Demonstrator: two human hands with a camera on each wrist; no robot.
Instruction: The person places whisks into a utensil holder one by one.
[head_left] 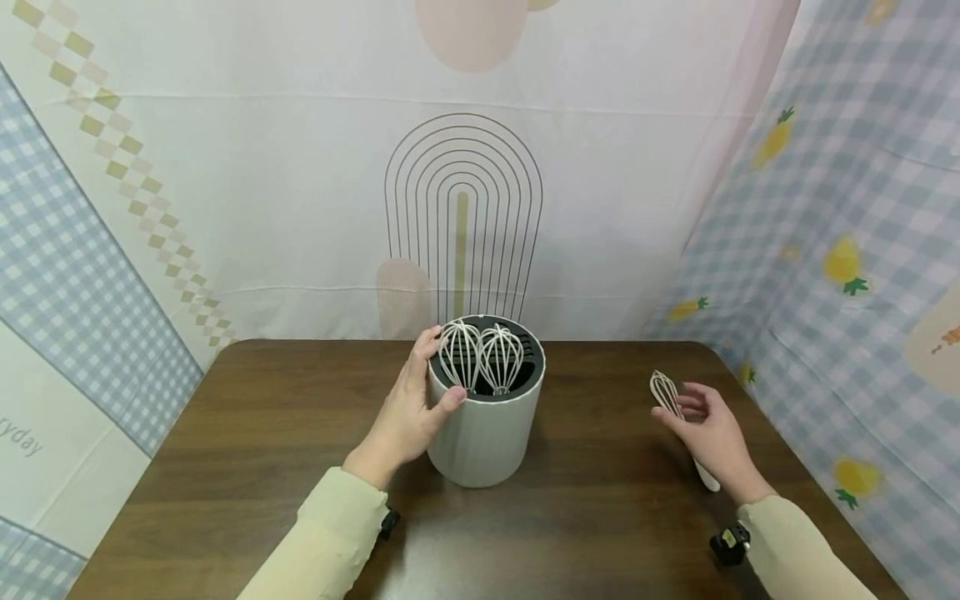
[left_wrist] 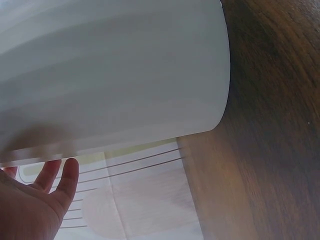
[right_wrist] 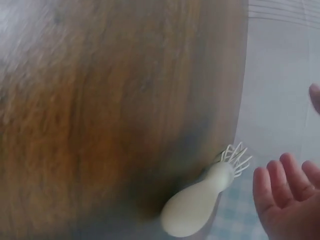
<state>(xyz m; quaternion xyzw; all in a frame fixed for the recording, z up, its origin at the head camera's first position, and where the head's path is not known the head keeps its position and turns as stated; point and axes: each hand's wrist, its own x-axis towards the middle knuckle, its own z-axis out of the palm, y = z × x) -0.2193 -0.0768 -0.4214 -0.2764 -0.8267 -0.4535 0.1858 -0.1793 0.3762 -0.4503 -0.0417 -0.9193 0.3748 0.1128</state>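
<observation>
A white round utensil holder (head_left: 483, 446) with a dark slotted top stands on the table. Two whisks, a left one (head_left: 459, 354) and a right one (head_left: 501, 358), sit in it with wire heads up. My left hand (head_left: 408, 408) holds the holder's left side, thumb at the front rim and fingers round toward the back. At the table's right, a third whisk (right_wrist: 192, 207) with a pale handle lies with its wires pointing away. Over that whisk is my right hand (head_left: 708, 429), fingers loosely bent and thumb apart, with nothing held.
The brown wooden table (head_left: 585, 517) meets a patterned cloth backdrop (head_left: 315, 208) along its far edge. Blue checked cloth (head_left: 810, 333) hangs close along the right side, beside the right hand. Small black devices are worn at both wrists.
</observation>
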